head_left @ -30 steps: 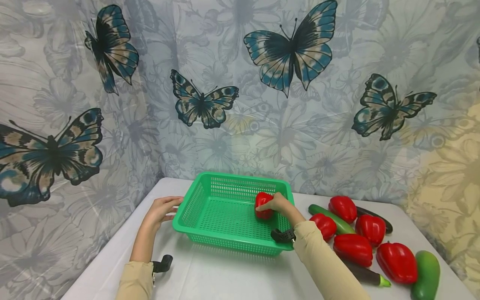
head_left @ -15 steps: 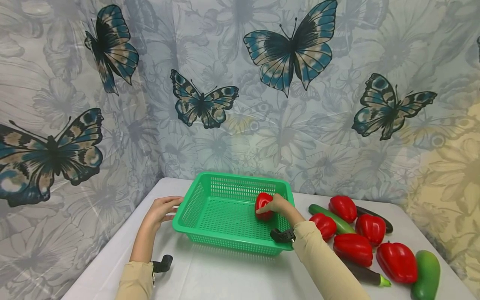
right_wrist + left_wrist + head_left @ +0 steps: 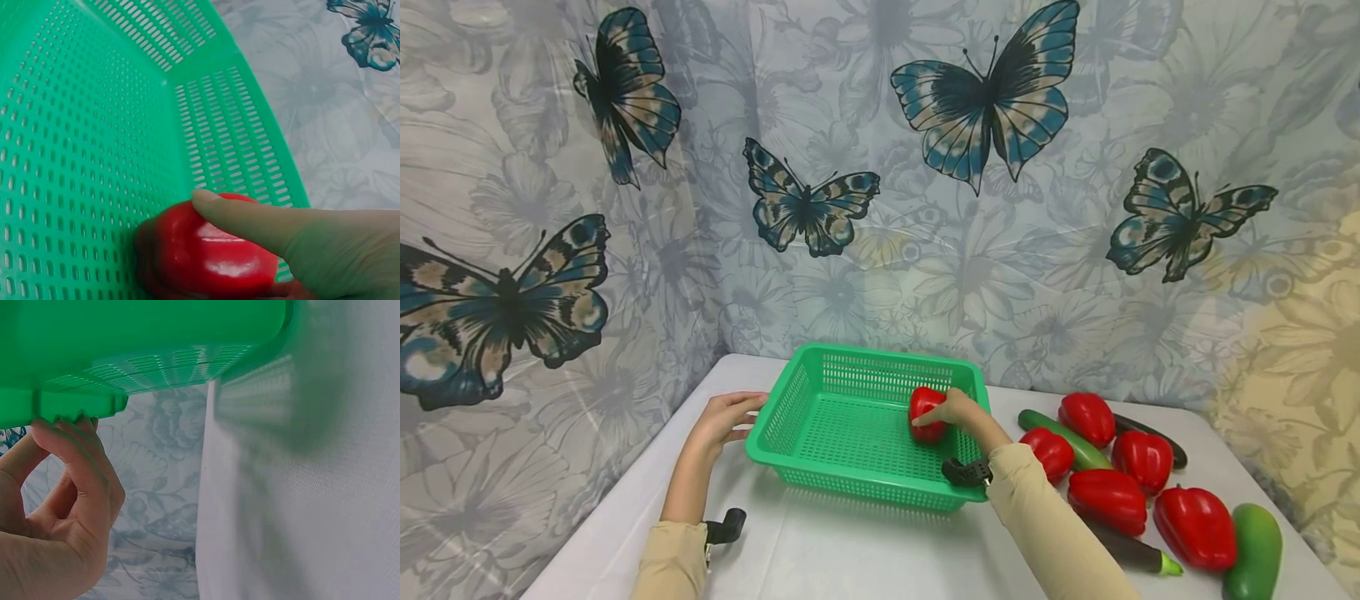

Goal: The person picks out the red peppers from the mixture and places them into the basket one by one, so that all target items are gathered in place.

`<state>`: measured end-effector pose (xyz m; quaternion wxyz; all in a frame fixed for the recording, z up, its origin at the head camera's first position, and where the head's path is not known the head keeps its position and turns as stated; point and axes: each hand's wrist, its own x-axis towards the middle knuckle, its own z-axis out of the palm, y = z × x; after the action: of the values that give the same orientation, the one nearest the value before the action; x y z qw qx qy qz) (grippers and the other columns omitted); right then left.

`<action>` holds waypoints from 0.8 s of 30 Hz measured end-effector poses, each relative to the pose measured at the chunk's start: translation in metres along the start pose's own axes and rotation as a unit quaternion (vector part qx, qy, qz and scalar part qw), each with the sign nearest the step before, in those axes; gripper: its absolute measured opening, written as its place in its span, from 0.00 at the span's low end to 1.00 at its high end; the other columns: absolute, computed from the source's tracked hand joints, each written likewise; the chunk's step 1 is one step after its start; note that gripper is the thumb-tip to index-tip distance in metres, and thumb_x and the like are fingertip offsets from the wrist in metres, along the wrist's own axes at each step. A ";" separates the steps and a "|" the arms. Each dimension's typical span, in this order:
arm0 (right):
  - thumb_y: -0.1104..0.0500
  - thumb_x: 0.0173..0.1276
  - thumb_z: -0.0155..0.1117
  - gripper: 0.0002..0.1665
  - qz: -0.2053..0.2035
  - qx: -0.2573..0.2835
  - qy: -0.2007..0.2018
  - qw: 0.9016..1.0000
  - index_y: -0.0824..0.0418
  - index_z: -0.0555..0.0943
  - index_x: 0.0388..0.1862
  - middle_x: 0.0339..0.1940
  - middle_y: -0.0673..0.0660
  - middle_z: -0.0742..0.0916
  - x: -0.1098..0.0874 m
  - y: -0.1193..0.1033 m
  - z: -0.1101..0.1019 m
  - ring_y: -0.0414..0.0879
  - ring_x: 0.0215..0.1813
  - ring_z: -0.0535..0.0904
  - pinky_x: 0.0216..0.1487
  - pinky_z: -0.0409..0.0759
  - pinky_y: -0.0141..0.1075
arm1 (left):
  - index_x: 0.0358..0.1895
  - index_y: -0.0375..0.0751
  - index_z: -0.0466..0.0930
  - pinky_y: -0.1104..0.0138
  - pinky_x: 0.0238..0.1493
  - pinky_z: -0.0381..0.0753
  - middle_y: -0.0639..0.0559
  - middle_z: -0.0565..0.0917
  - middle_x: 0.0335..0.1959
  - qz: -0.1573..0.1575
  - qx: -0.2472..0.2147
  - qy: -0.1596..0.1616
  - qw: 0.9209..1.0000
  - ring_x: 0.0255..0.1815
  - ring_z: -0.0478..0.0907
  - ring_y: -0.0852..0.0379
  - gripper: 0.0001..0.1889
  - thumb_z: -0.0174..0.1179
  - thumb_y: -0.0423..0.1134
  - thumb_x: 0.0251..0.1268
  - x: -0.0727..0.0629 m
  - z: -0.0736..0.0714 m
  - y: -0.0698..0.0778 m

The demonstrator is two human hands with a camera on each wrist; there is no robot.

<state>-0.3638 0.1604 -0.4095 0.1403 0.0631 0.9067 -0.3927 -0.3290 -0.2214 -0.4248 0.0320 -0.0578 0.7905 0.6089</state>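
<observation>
My right grip (image 3: pixel 961 408) pinches the glossy red blocky bell pepper (image 3: pixel 203 262) (probably light, stiff, slippery); best held by its sides.

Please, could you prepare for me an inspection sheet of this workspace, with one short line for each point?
Surface: white table, looks smooth.
Job's things: green perforated basket on the table; one red bell pepper inside it, at its right end.
Clutter: right of the basket, five red bell peppers, a cucumber, a thick green vegetable, an eggplant and a partly hidden dark vegetable.
Hands: left hand touches the basket rim; right hand grips the pepper inside.
Cables: nothing seen.
Surroundings: butterfly-print cloth behind the table.
</observation>
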 end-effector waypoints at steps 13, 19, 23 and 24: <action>0.56 0.55 0.76 0.57 0.008 0.042 -0.007 0.999 0.79 0.53 0.71 0.68 0.74 0.66 -0.002 0.000 -0.001 0.66 0.69 0.65 0.70 0.68 0.56 | 0.64 0.33 0.74 0.62 0.45 0.85 0.48 0.84 0.51 0.001 0.003 -0.004 1.000 0.39 0.83 0.62 0.29 0.61 0.50 0.68 0.001 0.000 -0.001; 0.56 0.55 0.76 0.57 0.002 0.048 -0.009 0.999 0.80 0.52 0.71 0.69 0.75 0.65 -0.005 -0.003 -0.003 0.67 0.70 0.65 0.71 0.67 0.56 | 0.63 0.33 0.74 0.62 0.46 0.85 0.45 0.83 0.53 0.000 0.009 0.002 1.000 0.39 0.82 0.62 0.29 0.62 0.50 0.67 0.001 0.000 -0.002; 0.54 0.55 0.76 0.60 0.002 0.042 -0.008 0.999 0.80 0.50 0.72 0.71 0.75 0.63 -0.006 -0.006 -0.006 0.66 0.71 0.63 0.72 0.66 0.56 | 0.63 0.34 0.75 0.63 0.45 0.85 0.47 0.84 0.52 0.000 0.007 0.002 1.000 0.38 0.83 0.62 0.29 0.62 0.51 0.67 0.000 0.000 0.000; 0.54 0.55 0.76 0.60 0.001 0.040 -0.008 0.999 0.80 0.50 0.72 0.72 0.74 0.62 -0.007 -0.007 -0.006 0.66 0.71 0.62 0.72 0.66 0.55 | 0.63 0.34 0.75 0.63 0.45 0.85 0.48 0.84 0.51 0.000 0.007 0.001 1.000 0.38 0.83 0.63 0.29 0.62 0.51 0.67 -0.001 0.000 0.001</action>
<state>-0.3603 0.1602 -0.3988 0.1451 0.0664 0.8893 -0.4286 -0.3283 -0.2215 -0.4237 0.0316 -0.0578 0.7949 0.6031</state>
